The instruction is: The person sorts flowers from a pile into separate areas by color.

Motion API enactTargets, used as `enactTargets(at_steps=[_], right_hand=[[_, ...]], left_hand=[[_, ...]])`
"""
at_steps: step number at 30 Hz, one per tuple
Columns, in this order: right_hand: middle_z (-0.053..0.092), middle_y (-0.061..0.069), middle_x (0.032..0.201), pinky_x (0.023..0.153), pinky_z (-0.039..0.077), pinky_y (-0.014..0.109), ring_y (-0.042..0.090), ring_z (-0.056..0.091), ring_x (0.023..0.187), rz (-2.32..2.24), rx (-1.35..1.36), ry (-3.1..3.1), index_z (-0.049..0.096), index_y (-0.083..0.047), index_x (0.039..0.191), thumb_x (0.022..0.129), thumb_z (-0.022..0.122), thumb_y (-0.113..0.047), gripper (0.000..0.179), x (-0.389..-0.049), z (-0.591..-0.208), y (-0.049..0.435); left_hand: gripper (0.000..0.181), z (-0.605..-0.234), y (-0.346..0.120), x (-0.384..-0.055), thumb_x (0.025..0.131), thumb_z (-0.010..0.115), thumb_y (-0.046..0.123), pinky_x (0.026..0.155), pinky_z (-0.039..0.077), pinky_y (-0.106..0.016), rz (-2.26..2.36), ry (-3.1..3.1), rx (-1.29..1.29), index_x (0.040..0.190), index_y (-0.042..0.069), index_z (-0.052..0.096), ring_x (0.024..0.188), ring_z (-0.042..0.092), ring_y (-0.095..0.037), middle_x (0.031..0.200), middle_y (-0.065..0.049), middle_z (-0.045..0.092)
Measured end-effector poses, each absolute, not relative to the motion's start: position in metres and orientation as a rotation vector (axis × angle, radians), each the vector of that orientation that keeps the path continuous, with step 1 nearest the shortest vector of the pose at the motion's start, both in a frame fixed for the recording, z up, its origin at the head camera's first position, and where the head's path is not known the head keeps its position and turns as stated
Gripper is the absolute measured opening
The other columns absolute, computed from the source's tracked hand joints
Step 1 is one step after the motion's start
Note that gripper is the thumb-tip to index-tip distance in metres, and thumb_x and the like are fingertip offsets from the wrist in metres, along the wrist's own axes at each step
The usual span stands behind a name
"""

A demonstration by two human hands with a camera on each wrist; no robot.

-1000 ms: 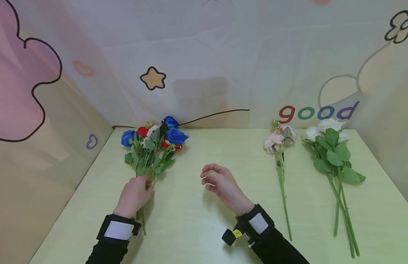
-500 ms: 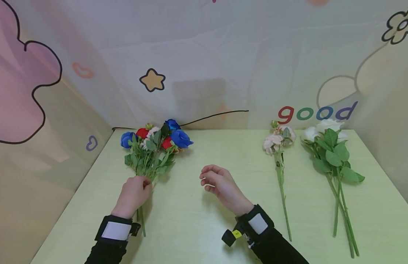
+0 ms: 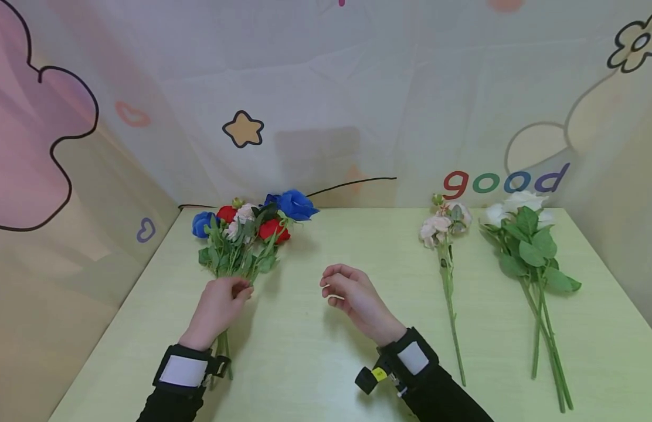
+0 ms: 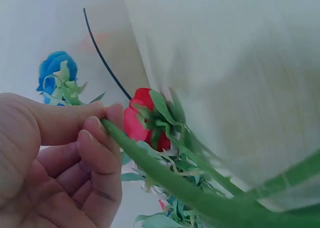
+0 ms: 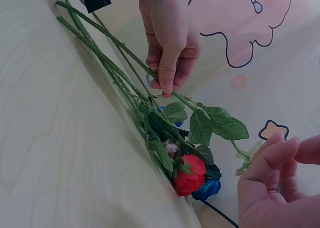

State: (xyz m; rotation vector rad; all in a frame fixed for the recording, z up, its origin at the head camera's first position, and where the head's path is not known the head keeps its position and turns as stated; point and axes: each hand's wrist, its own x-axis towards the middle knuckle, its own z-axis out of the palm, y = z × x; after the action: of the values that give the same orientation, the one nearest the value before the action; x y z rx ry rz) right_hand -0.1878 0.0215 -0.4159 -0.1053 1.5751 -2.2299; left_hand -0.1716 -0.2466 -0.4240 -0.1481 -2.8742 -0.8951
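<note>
Stem (image 4: 155,169) pinched in left hand (image 3: 215,308): go softly near the red rose (image 4: 137,128) past its fingertips. Right hand (image 3: 357,302) loosely curled, empty.

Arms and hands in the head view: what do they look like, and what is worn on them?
The left hand and right hand are ungloved. Each arm has a black sleeve and a black wrist strap with a whitish patch. At the right strap is a small black block beside a yellow tag.
</note>
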Motion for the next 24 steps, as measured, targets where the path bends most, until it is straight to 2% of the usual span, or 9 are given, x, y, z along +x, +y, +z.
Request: enactTargets(at_steps=[4, 24], right_hand=[[0.056, 0.008, 0.089, 0.063, 0.046, 0.020, 0.017, 0.055, 0.075, -2.238, -0.100, 1.568, 0.053, -0.001, 0.103, 0.094, 0.051, -0.011, 0.014, -0.188, -0.416, 0.022], [0.056, 0.008, 0.088, 0.065, 0.047, 0.021, 0.017, 0.056, 0.076, -2.234, -0.099, 1.670, 0.052, -0.002, 0.106, 0.095, 0.052, -0.011, 0.014, -0.191, -0.415, 0.046]], left_hand=[[0.013, -0.420, -0.241, -0.172, 0.088, 0.065, 0.008, 0.058, 0.049, -0.032, -0.949, -2.835, -0.167, 0.096, -0.001, 0.069, 0.069, 0.060, -0.016, 0.080, -0.006, 0.068], [0.014, -0.410, -0.182, -0.195, 0.090, 0.064, 0.012, 0.058, 0.047, -0.029, -1.365, -2.669, -0.227, 0.098, 0.002, 0.069, 0.069, 0.061, -0.016, 0.080, -0.003, 0.068]])
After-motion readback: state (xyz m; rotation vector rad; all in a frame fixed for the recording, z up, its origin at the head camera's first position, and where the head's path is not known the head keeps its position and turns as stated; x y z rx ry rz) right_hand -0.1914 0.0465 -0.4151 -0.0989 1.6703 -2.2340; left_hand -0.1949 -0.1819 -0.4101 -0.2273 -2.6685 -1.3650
